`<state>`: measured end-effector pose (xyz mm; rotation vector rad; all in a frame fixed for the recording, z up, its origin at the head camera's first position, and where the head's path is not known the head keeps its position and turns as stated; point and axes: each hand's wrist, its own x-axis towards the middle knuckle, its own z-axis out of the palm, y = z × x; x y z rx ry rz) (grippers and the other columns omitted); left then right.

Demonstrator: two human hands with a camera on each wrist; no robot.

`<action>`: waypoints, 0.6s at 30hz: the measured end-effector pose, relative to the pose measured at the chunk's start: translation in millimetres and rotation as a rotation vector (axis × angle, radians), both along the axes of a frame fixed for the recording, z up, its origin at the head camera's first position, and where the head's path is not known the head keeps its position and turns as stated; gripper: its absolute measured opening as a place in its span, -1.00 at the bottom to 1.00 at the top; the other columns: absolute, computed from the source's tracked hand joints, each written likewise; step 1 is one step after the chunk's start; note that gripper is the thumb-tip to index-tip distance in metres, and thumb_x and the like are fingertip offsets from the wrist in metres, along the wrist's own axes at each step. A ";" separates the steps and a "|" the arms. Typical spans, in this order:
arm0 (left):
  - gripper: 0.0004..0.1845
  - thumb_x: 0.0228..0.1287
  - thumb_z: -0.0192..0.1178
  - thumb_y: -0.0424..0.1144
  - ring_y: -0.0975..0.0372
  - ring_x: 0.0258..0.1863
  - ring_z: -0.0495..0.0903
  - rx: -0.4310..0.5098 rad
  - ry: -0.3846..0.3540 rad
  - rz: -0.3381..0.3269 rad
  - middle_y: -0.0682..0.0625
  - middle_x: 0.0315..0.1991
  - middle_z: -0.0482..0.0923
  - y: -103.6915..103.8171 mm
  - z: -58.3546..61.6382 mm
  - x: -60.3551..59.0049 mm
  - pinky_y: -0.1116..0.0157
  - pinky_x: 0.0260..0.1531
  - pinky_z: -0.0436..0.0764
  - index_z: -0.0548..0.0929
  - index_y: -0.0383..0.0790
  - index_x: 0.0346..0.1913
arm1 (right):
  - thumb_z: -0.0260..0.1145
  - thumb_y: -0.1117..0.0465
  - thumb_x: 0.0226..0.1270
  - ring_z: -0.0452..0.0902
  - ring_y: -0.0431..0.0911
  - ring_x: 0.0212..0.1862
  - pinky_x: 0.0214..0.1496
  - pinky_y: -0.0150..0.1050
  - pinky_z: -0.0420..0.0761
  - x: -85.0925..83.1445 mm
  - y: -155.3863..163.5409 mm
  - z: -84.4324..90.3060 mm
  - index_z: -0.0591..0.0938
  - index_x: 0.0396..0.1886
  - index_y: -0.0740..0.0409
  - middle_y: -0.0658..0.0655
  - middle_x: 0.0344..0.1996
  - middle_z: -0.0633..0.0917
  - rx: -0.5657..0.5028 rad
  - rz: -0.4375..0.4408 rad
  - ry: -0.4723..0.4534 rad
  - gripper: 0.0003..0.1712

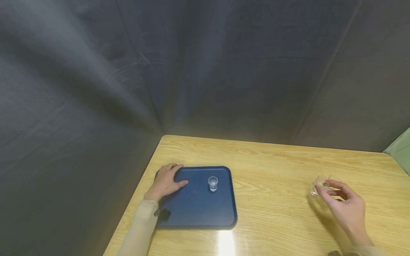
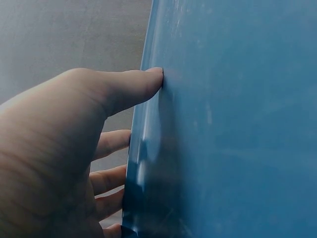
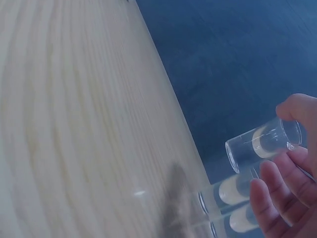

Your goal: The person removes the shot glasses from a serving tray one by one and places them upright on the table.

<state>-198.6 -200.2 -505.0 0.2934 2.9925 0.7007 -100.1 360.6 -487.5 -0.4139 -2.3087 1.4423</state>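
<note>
Left hand [image 1: 166,181] gripping blue tray [image 1: 198,209] at its far-left edge, 1 clear cup [image 1: 213,184] upright on tray, right hand [image 1: 344,206] well right of tray, fingers curled around apparently 3 stacked glasses [image 3: 257,171], outlines faint.

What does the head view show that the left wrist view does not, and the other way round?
Only the head view shows the whole wooden table, a small clear cup standing on the tray, and the right hand at more clear cups on the table's right side. Only the left wrist view shows the thumb pressed on the tray's top, with the fingers beyond the rim. Both show the left hand on the blue tray.
</note>
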 end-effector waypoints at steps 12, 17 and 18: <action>-0.19 0.37 0.42 0.13 -0.22 0.57 0.29 -0.006 -0.005 -0.010 -0.25 0.52 0.41 -0.4 2.7 -1.4 -0.30 0.64 0.11 0.45 -0.15 0.57 | 0.59 0.07 0.34 0.60 -0.55 -0.32 -0.51 -0.51 0.59 0.2 18.8 -4.9 0.79 -0.01 -0.22 -0.61 -0.24 0.66 -0.056 -0.063 -0.114 -0.74; -0.18 0.38 0.40 0.14 -0.22 0.59 0.27 -0.012 -0.025 -0.005 -0.25 0.54 0.39 -0.6 1.8 -1.1 -0.29 0.64 0.11 0.43 -0.13 0.58 | 0.57 0.05 0.36 0.61 -0.52 -0.38 -0.49 -0.51 0.60 2.6 26.6 -7.8 0.73 -0.10 -0.38 -0.55 -0.38 0.67 -0.063 -0.055 -0.152 -0.77; -0.18 0.38 0.41 0.14 -0.23 0.58 0.27 -0.011 -0.021 -0.004 -0.26 0.53 0.39 -0.6 1.6 -1.1 -0.30 0.63 0.12 0.44 -0.14 0.57 | 0.57 0.06 0.36 0.61 -0.52 -0.39 -0.49 -0.52 0.61 2.3 27.8 -8.2 0.72 -0.11 -0.41 -0.53 -0.40 0.67 -0.065 -0.051 -0.152 -0.76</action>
